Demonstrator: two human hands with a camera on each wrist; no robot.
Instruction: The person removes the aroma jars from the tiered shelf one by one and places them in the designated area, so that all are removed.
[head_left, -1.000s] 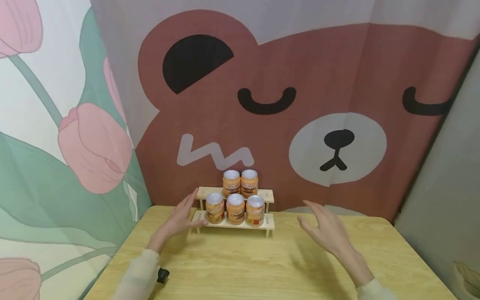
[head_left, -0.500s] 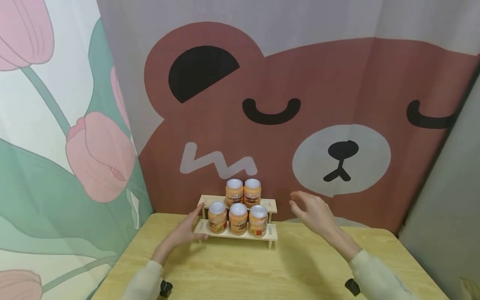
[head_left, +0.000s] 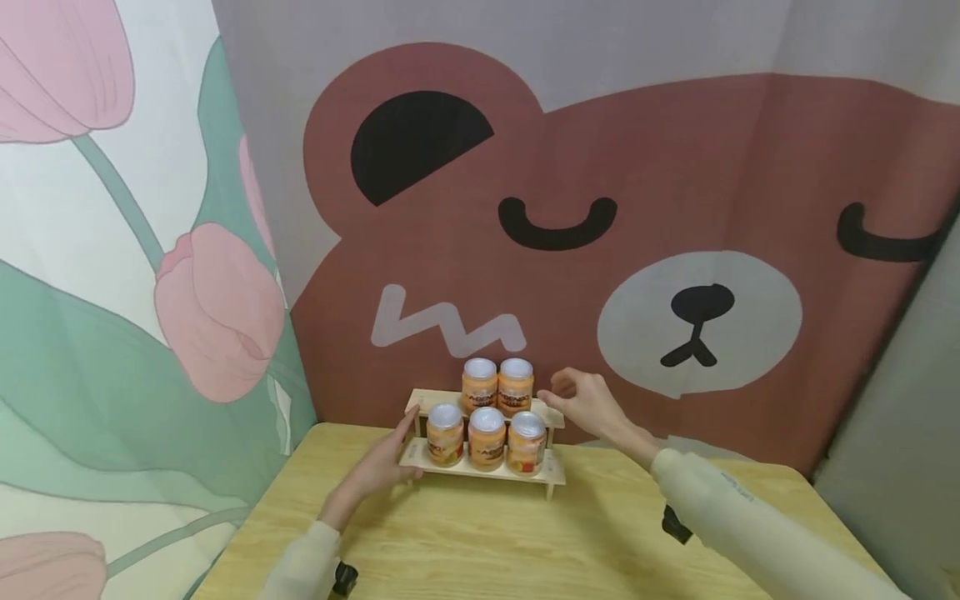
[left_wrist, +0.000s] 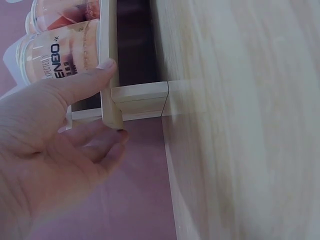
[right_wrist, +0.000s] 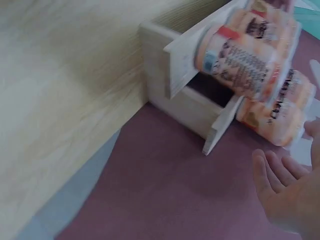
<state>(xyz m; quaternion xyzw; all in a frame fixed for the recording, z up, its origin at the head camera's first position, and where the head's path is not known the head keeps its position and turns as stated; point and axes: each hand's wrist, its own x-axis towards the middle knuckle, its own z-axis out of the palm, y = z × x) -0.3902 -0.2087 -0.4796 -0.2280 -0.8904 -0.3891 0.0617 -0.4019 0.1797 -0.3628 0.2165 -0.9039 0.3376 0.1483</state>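
A small two-step wooden rack (head_left: pixel 480 475) holds several orange-labelled jars with pale lids. Two jars, including the right one (head_left: pixel 515 387), stand on the upper step; three, including the middle one (head_left: pixel 486 439), fill the lower. My left hand (head_left: pixel 378 467) grips the rack's left end: in the left wrist view its thumb (left_wrist: pixel 95 77) lies on the lower step's front edge, fingers curling round the end. Beside the upper step's right end, my right hand (head_left: pixel 588 406) hovers with loosely bent fingers. In the right wrist view those fingers (right_wrist: pixel 272 170) are apart from the jars and hold nothing.
The rack stands near the back edge of a light wood table (head_left: pixel 465 550). Behind it hangs a curtain with a brown bear (head_left: pixel 555 317), and a tulip-print curtain (head_left: pixel 217 308) covers the left side. A grey surface (head_left: pixel 892 400) borders the right.
My right hand has moved left and inward, from over the table's right side to beside the upper step. My left hand stays at the rack's left end. The head view has shifted slightly.
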